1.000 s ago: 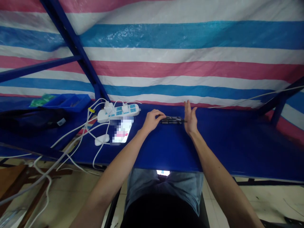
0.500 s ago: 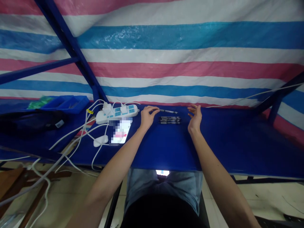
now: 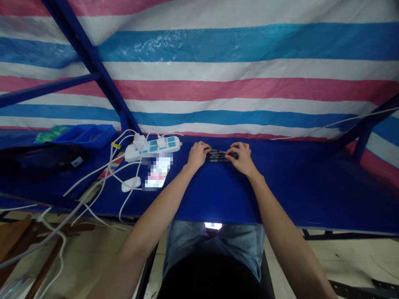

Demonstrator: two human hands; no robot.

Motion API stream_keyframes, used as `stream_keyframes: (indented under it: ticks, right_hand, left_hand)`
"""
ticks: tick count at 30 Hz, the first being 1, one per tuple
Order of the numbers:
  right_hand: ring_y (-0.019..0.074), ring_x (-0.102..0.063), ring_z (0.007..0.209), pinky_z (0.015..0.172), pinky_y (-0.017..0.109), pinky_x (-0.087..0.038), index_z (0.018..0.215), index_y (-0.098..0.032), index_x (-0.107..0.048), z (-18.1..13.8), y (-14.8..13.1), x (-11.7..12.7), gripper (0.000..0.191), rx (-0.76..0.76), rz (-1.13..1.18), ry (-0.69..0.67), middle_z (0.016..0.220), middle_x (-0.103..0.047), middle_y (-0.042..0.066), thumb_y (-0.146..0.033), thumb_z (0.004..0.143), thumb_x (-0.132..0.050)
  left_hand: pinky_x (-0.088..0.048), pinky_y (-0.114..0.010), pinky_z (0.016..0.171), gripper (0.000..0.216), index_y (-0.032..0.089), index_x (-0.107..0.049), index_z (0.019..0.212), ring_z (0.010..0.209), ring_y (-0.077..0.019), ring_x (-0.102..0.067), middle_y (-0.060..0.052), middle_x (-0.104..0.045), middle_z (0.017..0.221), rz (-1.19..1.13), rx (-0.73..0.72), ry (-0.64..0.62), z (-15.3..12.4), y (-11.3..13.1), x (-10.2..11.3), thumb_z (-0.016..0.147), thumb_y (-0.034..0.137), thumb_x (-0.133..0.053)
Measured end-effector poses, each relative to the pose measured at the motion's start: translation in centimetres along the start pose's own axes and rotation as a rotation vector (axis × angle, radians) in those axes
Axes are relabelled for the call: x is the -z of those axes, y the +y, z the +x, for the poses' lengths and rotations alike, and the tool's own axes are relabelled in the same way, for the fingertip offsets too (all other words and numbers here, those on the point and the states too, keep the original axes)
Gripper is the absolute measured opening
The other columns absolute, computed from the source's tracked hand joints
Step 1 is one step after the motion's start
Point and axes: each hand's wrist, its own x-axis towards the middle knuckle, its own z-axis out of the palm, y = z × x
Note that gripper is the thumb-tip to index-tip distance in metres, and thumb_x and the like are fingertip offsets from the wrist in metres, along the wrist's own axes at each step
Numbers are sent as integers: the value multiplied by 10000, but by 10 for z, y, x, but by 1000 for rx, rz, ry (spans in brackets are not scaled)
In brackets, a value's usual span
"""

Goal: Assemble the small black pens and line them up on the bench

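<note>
Several dark pens with clear barrels (image 3: pixel 217 159) lie side by side in a small stack on the blue tabletop. My left hand (image 3: pixel 197 155) is at their left ends, its thumb and fingers pinched on the end of the farthest pen (image 3: pixel 220 152). From the other side my right hand (image 3: pixel 241 158) curls over the right ends, fingers closed on the same pen and touching the stack. The pens' right tips are partly hidden under my right fingers.
A white power strip (image 3: pixel 152 147) with plugged-in chargers stands left of my hands. Near it lie a lit phone (image 3: pixel 158 172), a white adapter (image 3: pixel 131 184) and tangled white cables. A blue tray (image 3: pixel 96 135) and dark bag (image 3: pixel 40 162) are farther left. Striped sheeting hangs behind.
My right hand has moved left and closed at the pens' right ends. The separate pen behind the stack has come toward me against the others, with my left hand on it.
</note>
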Motion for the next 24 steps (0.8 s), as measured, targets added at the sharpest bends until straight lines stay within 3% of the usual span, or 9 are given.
stream_keyframes:
  ticks: [5,9,11,14,18,24]
  right_hand:
    - [362,-435,1266,1007,557,-383,850,-287,-784,-4,-3,-3,96,76,-56,-150,1311,-612,77,-373,830,-823]
    - [358,-443,1261,979,539,-389,852,-296,-782,-5,-3,-3,92,101,-94,-205,1305,-618,70,-345,814,-849]
    - [352,-450,1253,977,527,-391,877,-293,-777,-5,-4,-4,103,106,-99,-200,1294,-627,69,-332,814,-849]
    - [345,-464,1231,973,514,-398,985,-288,-766,-6,-4,-5,172,107,-114,-169,1277,-644,78,-345,834,-827]
    - [338,-491,1212,939,496,-415,1233,-293,-710,-6,-3,-8,334,108,-146,-167,1275,-656,98,-357,906,-736]
    - [322,-522,1163,911,477,-421,1082,-275,-759,-6,0,-12,171,71,-148,-194,1233,-668,94,-321,932,-692]
  left_hand:
    - [-480,-404,984,276,226,-810,1065,1041,-265,-598,-61,-742,1143,56,-1,-72,-4,6,5,1033,202,-537]
    - [-485,-412,998,322,239,-795,1118,1072,-269,-601,-65,-742,1170,54,16,-68,-10,13,10,1065,251,-477]
    - [-476,-410,1036,338,246,-753,1236,1129,-264,-597,-64,-724,1240,37,-15,-75,-13,16,13,1080,301,-458]
    - [-421,-424,1138,423,276,-597,1465,1322,-257,-535,-51,-611,1469,25,-142,-146,-18,22,16,1096,399,-429]
    - [-333,-478,1218,471,330,-536,1520,1475,-271,-435,-30,-536,1569,99,-237,-291,-22,26,16,1094,488,-410]
    - [-300,-516,1245,488,348,-464,1570,1539,-267,-370,-22,-451,1638,177,-224,-357,-26,32,16,1116,455,-321]
